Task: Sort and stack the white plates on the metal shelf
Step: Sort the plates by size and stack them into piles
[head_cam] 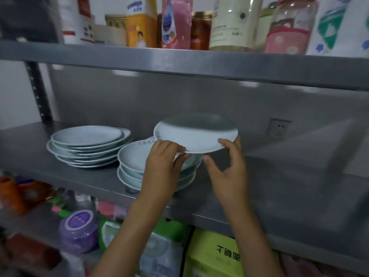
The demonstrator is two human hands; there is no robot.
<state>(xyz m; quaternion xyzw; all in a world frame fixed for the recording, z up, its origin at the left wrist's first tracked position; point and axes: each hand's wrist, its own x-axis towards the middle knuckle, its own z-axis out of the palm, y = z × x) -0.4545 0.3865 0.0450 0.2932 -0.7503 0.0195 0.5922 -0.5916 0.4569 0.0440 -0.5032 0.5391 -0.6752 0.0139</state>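
A white plate point(195, 134) is held tilted above a stack of deeper white plates point(131, 168) near the front of the middle metal shelf point(269, 196). My left hand point(161, 166) pinches the raised plate's near-left rim, its palm covering part of the stack below. My right hand point(227, 168) grips the plate's near-right rim with fingers above and thumb under it. A second, uneven stack of wider flat white plates point(87, 146) sits further left on the same shelf.
The upper shelf point(179, 60) carries bottles, jars and cartons. Below the middle shelf are green boxes point(213, 254), a purple jar point(79, 228) and other packages. A wall socket point(278, 128) sits at the back right. The shelf's upright post point(38, 92) stands at left.
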